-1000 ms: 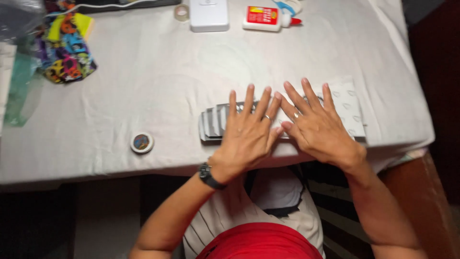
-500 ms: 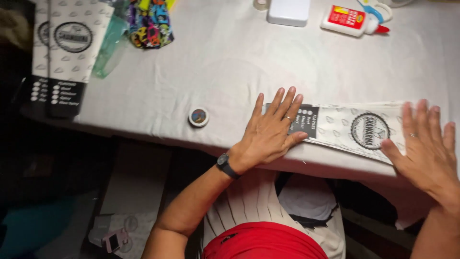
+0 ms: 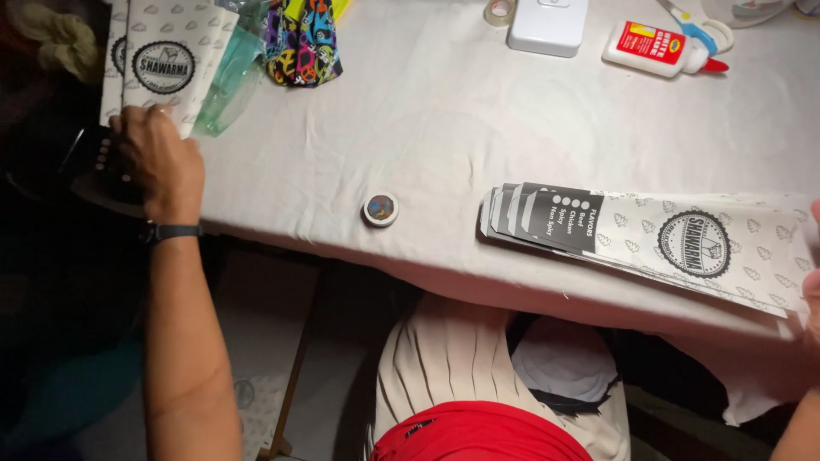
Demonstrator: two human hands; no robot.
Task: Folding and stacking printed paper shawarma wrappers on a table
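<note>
Printed paper sleeves, white with black ends, fanned flat on tablecloth.

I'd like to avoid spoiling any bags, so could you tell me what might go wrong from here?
The fanned stack of paper bags overhangs the table edge and may slide off, since the right hand only touches its far end. The left hand reaches to the second pile, which also hangs over the edge and could tip.

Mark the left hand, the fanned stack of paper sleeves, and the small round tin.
left hand (image 3: 158, 162), head view, back of hand.
fanned stack of paper sleeves (image 3: 649, 235), head view, top sleeve's middle.
small round tin (image 3: 380, 209), head view, lid centre.
</note>
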